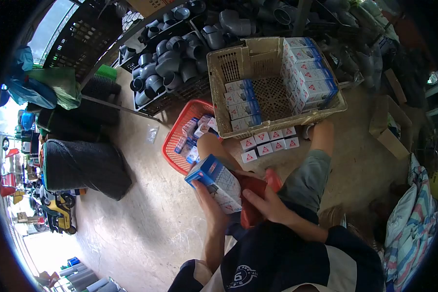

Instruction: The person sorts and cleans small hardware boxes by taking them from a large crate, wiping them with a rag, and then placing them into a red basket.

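My left hand (210, 207) is wrapped round the side of a blue and white cardboard box (220, 181), which is tilted over my lap. A reddish-brown cloth (249, 192) lies against the box's right side, and the fingers of my right hand (270, 204) are closed on it. Beyond my knee, a red plastic basket (169, 141) contains several smaller blue and white boxes (202, 127). Several small white boxes (276, 134) stand in rows on the floor between my legs.
A large tan crate (277, 119) ahead holds stacked blue and white boxes (316, 82) along both sides. Black crates of grey pipe fittings (168, 61) stand behind it. Dark mesh rolls (82, 165) are at left, an open carton (392, 129) and a striped sack (409, 214) at right.
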